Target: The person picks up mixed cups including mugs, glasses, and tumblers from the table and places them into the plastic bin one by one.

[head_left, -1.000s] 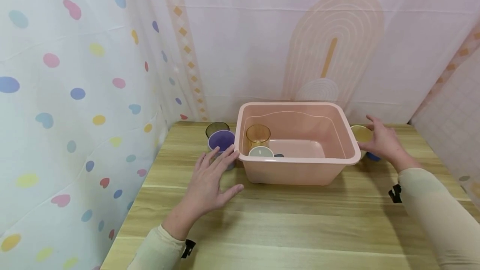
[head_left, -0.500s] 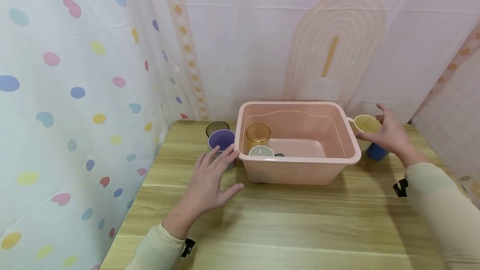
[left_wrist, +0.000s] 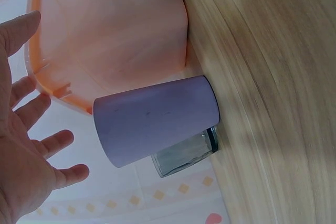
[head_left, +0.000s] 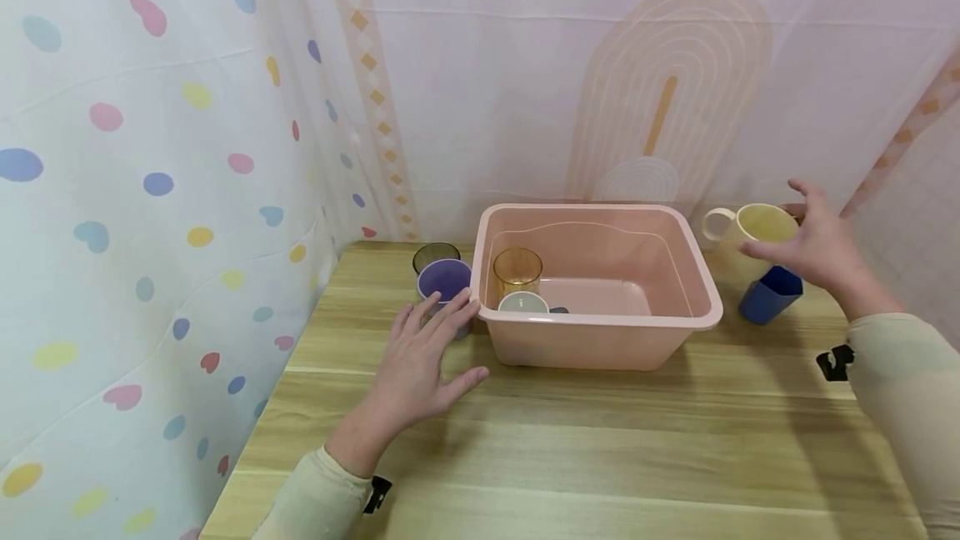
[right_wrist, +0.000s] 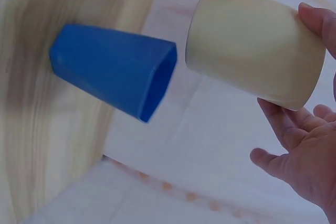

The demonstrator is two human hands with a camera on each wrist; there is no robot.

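I am holding the pale yellow mug in my right hand, fingers and thumb wrapping its side, at the right of the head frame, lifted above the wooden table. Its long axis is standing nearly upright, mouth opening upward, and its loop handle is pointing toward the left of the frame, at the pink tub. It is looking matte and plain, cream-yellow, a smooth cylinder. Just below it in the frame, the blue cup is standing on the table. My left hand is lying flat and relaxed, gripping nothing, fingertips reaching the purple cup in front of the dark glass.
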